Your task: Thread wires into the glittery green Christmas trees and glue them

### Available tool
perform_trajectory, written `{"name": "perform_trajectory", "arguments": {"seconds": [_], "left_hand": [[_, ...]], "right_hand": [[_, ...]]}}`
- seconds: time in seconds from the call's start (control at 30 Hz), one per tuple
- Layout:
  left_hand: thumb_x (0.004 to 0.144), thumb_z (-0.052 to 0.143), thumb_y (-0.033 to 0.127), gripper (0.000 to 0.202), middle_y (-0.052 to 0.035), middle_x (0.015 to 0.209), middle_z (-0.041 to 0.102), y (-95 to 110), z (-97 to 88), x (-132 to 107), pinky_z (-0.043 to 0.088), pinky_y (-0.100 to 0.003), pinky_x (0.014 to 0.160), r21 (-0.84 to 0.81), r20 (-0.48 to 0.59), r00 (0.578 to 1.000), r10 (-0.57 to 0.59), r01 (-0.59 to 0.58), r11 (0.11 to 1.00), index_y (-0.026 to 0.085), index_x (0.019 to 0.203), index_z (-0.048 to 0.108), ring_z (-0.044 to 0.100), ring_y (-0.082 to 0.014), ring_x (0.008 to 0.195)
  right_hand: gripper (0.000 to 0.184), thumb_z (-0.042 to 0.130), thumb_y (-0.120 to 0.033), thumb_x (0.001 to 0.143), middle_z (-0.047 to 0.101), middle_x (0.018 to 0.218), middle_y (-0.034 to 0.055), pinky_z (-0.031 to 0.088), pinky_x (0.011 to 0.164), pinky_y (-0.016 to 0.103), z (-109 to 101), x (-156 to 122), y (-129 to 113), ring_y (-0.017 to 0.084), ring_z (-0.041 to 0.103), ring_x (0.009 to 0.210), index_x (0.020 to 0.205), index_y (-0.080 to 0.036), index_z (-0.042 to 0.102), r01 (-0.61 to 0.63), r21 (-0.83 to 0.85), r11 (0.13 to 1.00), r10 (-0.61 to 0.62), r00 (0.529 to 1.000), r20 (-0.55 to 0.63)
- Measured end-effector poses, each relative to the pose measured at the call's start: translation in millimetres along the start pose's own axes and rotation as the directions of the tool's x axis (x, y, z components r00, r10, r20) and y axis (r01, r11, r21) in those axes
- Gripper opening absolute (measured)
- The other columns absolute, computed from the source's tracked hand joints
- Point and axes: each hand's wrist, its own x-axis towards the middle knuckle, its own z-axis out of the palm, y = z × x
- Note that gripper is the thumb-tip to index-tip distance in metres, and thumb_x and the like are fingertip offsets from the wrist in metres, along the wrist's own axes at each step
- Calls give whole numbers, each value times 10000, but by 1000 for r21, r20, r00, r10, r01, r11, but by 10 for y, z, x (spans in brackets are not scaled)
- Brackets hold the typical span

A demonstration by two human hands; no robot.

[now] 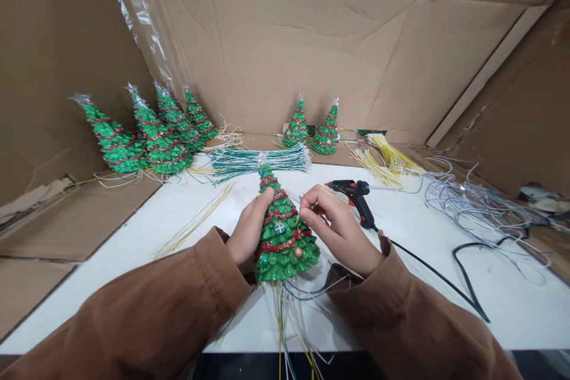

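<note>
A small green glitter Christmas tree (pixel 285 237) with red garland and a tiny gift ornament lies on the white table (pixel 445 249), tip pointing away from me. My left hand (pixel 247 228) grips its left side. Fingers of my right hand (pixel 338 225) are curled and pinched against its right side. Thin wires (pixel 294 320) in yellow, white and green trail from the tree's base toward me. A black glue gun (pixel 356 196) lies just right of my right hand, its cord (pixel 445 279) running off to the right.
Several finished trees (pixel 151 136) stand at the back left, two more trees (pixel 312 127) at the back centre. A green wire bundle (pixel 258 160), yellow wires (pixel 383 157) and white wires (pixel 472 202) lie around. Cardboard walls (pixel 289 41) enclose the table.
</note>
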Motion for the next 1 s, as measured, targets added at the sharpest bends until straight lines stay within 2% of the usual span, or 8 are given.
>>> {"name": "perform_trajectory", "arguments": {"seconds": [0.1,0.17,0.27,0.33,0.53,0.77,0.9,1.0], "left_hand": [[763,632,433,274,-21,676,685,-16,33,-17,528,-291,639,7,37,999,6,-7,1000,163,809,625,664,-198,657],[781,596,467,302,-25,656,681,-4,48,-22,539,-306,618,6,58,998,-26,25,1000,167,808,623,669,-203,628],[798,566,481,315,-16,618,670,39,41,-11,547,-301,604,5,50,998,-47,46,999,171,810,625,667,-191,584],[805,559,469,304,-9,608,667,69,13,14,547,-289,601,7,43,999,-32,32,999,172,805,624,660,-177,559],[856,467,436,336,-22,610,667,159,-50,111,546,-288,605,-28,80,997,-9,11,1000,159,732,612,644,-164,529],[879,428,389,350,-10,534,627,221,-14,128,540,-290,606,-76,60,998,16,-11,997,154,687,604,621,-159,491],[854,471,390,302,-10,580,644,224,-65,166,535,-289,601,-38,113,993,36,-32,999,157,717,607,621,-157,507],[829,508,416,297,-13,591,642,232,-97,174,525,-284,587,31,172,985,32,-38,999,158,714,600,621,-160,523]], "right_hand": [[185,418,-327,947,553,813,17,422,622,246,-33,15,96,129,531,717,955,-190,541,-105,48,993,108,992,-66],[254,357,-332,966,577,759,19,422,606,256,-57,21,190,134,544,671,938,-177,555,-192,-109,975,181,978,-105],[244,427,-275,942,603,771,63,422,674,290,-35,5,334,178,565,756,796,-167,590,-246,-578,778,237,967,-93],[160,526,-249,890,611,835,110,421,715,322,28,-20,408,226,555,847,787,-164,614,-239,-724,647,270,960,-75],[127,529,-95,843,622,882,155,419,753,372,211,-43,491,274,537,871,925,-111,625,-238,-777,584,313,948,-55],[346,352,-107,919,551,1082,141,434,813,321,203,10,420,216,546,962,1253,-88,442,-244,-664,707,232,967,-109],[307,370,-188,929,567,968,82,437,791,302,96,5,313,184,555,897,1179,-120,533,-167,-255,952,116,973,-201],[320,403,-310,948,529,794,33,430,705,294,1,6,230,160,535,759,1093,-152,639,-65,-49,997,58,989,-135]]}}
